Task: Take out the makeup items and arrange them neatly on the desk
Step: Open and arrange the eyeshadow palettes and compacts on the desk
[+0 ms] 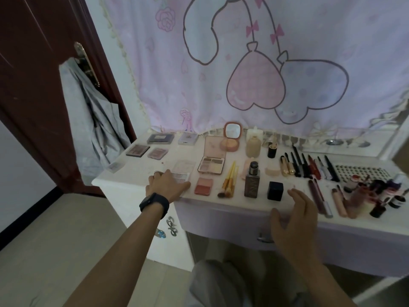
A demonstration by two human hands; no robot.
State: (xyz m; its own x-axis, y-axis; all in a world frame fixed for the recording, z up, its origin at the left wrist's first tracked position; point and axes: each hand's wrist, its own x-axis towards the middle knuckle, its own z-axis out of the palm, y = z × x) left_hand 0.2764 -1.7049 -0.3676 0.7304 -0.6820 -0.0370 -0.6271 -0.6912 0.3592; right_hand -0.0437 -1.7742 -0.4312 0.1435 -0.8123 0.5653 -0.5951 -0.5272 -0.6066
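Note:
Makeup lies spread over the white desk (124, 185). My left hand (164, 183), with a ring and a black wristband, rests flat at the desk's front left, its fingers touching a clear eyeshadow palette (182, 171). Right of it lie a pink blush compact (203, 186), yellow brushes (229, 180), a tall foundation bottle (251, 182) and a black cube (275, 191). My right hand (294, 214) hovers with relaxed fingers over the front edge, holding nothing. An open palette (211, 159) and a round mirror compact (231, 139) sit further back.
Dark palettes (138, 150) lie at the back left. Pens and mascaras (309, 165) line up on the right, with small bottles (376, 193) at the far right edge. A pink cloth (243, 63) hangs behind. A drawer handle (263, 238) is under my right hand. A door (33, 85) stands left.

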